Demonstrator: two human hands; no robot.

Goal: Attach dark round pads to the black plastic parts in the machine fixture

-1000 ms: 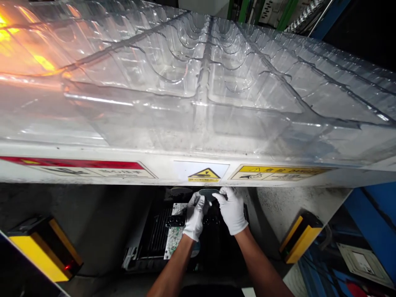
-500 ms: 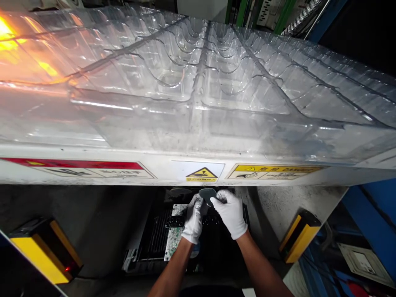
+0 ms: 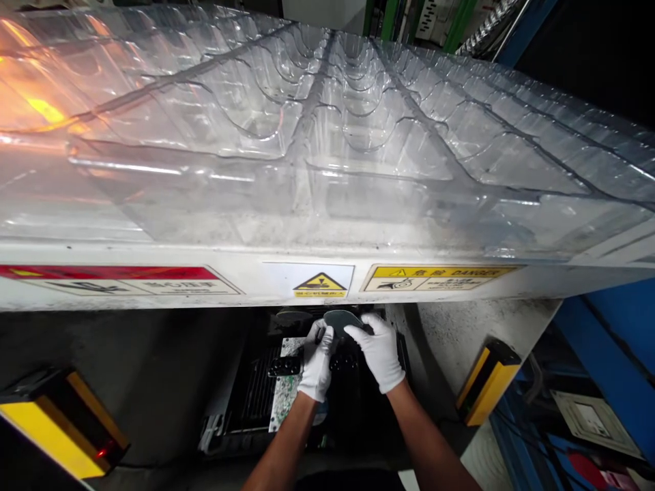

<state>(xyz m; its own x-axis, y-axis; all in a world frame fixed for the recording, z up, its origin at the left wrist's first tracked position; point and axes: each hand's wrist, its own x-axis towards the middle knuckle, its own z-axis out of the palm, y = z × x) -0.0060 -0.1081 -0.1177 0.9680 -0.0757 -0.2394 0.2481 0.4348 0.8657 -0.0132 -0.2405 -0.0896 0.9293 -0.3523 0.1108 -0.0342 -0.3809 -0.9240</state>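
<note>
1. My gloved left hand is closed, fingers and thumb clamped on the near left edge of a thin dark rounded piece.
2. My gloved right hand pinches its right edge.
3. Piece sits between both hands, just below the white beam's lower edge.
4. Speckled plate lies beside my left wrist.
5. Open room either side, out to the yellow-black housings.
</note>
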